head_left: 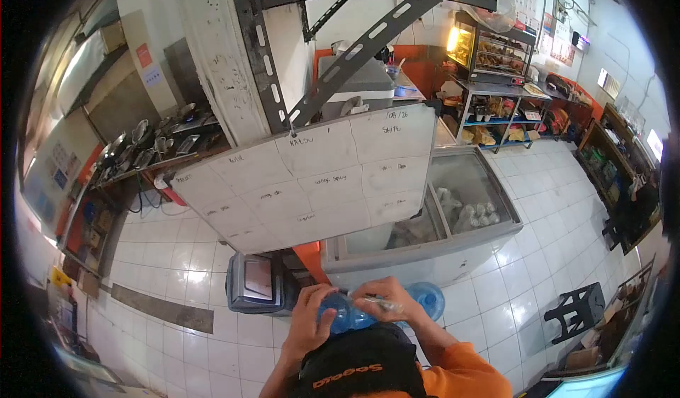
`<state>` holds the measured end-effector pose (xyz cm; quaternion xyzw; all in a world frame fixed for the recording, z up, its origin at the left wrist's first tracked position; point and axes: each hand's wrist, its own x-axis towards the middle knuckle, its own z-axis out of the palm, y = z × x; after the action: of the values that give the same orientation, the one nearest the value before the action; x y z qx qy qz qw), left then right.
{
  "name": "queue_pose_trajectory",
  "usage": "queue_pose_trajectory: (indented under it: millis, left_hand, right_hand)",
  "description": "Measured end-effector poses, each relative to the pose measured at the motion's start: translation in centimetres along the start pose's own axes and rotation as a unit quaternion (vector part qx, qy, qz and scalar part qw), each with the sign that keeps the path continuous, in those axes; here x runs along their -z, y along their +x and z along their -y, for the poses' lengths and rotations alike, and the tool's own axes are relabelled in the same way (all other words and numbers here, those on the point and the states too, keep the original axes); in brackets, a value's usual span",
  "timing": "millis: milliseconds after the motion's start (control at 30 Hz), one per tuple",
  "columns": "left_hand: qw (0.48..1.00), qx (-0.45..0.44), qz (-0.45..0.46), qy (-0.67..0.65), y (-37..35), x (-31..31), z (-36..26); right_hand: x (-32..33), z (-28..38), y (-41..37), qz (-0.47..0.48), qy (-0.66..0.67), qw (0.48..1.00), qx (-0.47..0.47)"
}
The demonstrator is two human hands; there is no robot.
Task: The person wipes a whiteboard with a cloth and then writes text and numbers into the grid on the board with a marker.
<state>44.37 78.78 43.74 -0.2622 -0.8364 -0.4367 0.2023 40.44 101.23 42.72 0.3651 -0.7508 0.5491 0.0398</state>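
A whiteboard marker (382,303) with a pale barrel lies across my right hand (389,295), whose fingers are closed around it. Its dark end points left, toward my left hand (310,321). There the curled fingers meet that dark end, while the thumb stands somewhat apart. Beyond both hands hangs a whiteboard (312,200), tilted, with a drawn grid and handwritten words. Neither hand touches the board. Blue water bottles (428,301) stand on the floor below my hands, partly hidden by them and by a dark cap.
A chest freezer (453,256) with glass lids stands behind the board's right side. To the left of my hands is a dark bin-like container (248,292). A black stool (577,311) sits at the right, and a lit food display case (492,51) at the back.
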Motion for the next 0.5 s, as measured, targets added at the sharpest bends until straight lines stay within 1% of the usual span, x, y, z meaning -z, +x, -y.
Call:
queue_pose_trajectory:
  millis: [33,67,100,167,200,267,300,333,367,400,433,500]
  left_hand:
    - [1.0,0.004,0.004,0.025,0.1,-0.4,-0.2]
    - [0.995,-0.02,0.085,0.043,-0.1,-0.6,0.5]
    - [0.994,-0.008,0.103,0.024,-0.7,-1.0,1.0]
    - [0.99,0.01,0.14,-0.012,-1.8,-1.6,1.5]
    - [0.986,0.047,0.152,-0.048,-2.3,-1.7,1.6]
    - [0.97,0.118,0.176,-0.117,-3.0,-1.6,1.7]
    - [0.942,0.204,0.196,-0.177,-3.2,-1.6,1.4]
    - [0.903,0.29,0.214,-0.236,-3.4,-1.5,0.8]
    - [0.851,0.372,0.228,-0.292,-3.7,-1.5,0.4]
    - [0.856,0.36,0.256,-0.268,-4.2,-1.7,0.8]
    - [0.86,0.348,0.284,-0.243,-4.8,-1.9,1.9]
    - [0.83,0.358,0.275,-0.327,-6.1,-2.4,4.5]
  right_hand:
    - [0.2,0.1,-0.2,0.008,0.074,0.996,-0.047]
    - [0.4,0.5,-0.6,0.017,0.148,0.984,-0.096]
    - [0.5,1.1,-0.9,0.025,0.222,0.964,-0.144]
    - [0.9,2.7,-0.8,0.028,0.215,0.965,-0.147]
    - [1.0,3.0,-0.8,0.029,0.211,0.966,-0.147]
    - [0.7,2.6,-1.6,0.051,0.252,0.957,-0.135]
    - [0.6,2.8,-1.7,0.061,0.273,0.951,-0.129]
    - [0.8,3.3,-1.7,0.094,0.243,0.957,-0.131]
    - [1.5,4.1,-1.6,0.128,0.212,0.96,-0.132]
    - [2.3,4.7,-1.4,0.161,0.18,0.961,-0.132]
    - [3.2,4.5,-1.4,0.142,0.172,0.971,-0.082]
    - [5.7,3.2,-1.8,0.105,0.151,0.983,0.023]
